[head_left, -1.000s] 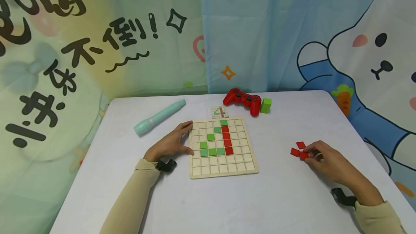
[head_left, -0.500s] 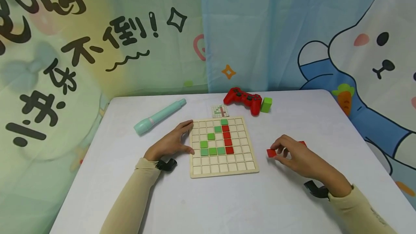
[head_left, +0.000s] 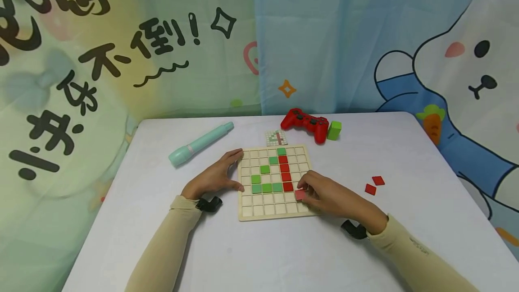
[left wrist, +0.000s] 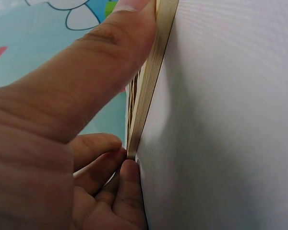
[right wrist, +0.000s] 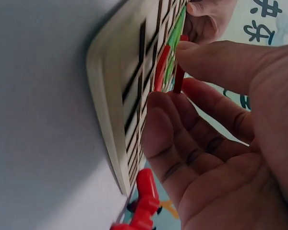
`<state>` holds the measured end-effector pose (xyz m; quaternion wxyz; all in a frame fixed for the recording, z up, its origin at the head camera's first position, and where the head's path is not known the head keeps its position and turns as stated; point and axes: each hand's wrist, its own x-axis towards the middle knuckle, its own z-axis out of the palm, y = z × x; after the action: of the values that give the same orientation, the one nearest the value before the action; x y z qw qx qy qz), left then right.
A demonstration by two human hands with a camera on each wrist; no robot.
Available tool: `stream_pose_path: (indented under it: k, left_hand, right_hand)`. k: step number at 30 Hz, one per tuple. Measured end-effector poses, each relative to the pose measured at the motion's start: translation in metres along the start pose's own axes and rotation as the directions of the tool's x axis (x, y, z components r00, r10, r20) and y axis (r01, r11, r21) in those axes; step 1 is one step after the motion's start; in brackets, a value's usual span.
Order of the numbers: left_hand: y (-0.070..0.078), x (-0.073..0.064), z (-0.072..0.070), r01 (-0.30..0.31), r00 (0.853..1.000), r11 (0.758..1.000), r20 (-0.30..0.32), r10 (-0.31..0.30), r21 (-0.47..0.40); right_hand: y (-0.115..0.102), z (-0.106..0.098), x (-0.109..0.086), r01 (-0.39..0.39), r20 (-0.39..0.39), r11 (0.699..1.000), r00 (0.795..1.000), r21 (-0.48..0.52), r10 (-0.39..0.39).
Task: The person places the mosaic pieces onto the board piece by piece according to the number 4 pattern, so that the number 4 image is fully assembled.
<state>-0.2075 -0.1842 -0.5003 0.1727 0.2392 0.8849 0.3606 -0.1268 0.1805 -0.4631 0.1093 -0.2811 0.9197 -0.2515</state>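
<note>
A square wooden grid board (head_left: 259, 212) lies on the table with green tiles (head_left: 266, 188) and a column of red tiles (head_left: 285, 176) in its cells. My left hand (head_left: 215, 175) holds its left edge; the left wrist view shows the thumb (left wrist: 110, 52) on the rim and bent fingers at the far corner. My right hand (head_left: 328, 195) pinches a red tile (head_left: 299, 194) between thumb and fingers, above the board's right part. In the right wrist view that pinched tile (right wrist: 179, 79) stands on edge, just off the grid. Two loose red tiles (head_left: 371, 189) lie to the right.
Behind the board is a small pattern card (head_left: 276, 138). A red game controller (head_left: 306, 123) and a green block (head_left: 334, 130) stand at the back. A mint-green flashlight-shaped tube (head_left: 200, 143) lies back left on the white table (head_left: 227, 251).
My right hand has picked up one red tile from the small group on the right and carried it left to the board. My left hand stays at the board's edge.
</note>
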Motion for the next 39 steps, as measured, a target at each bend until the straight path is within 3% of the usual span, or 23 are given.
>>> stream_pose_path:
  k: [15, 25, 39]
  left_hand:
    - [0.001, 0.001, -0.001, 0.003, 1.000, 1.000, 0.012, -0.003, 0.005]
    - [0.002, 0.000, -0.001, 0.010, 1.000, 1.000, 0.014, -0.010, 0.006]
    - [0.000, 0.001, 0.000, 0.008, 1.000, 1.000, 0.021, -0.008, 0.009]
  right_hand:
    - [-0.008, 0.015, 0.014, 0.069, -0.009, 0.997, 0.998, -0.026, -0.069]
    - [-0.012, 0.019, 0.019, 0.042, 0.010, 0.999, 0.999, 0.000, -0.042]
    - [-0.011, 0.016, 0.019, -0.053, 0.009, 0.997, 0.999, 0.063, 0.053]
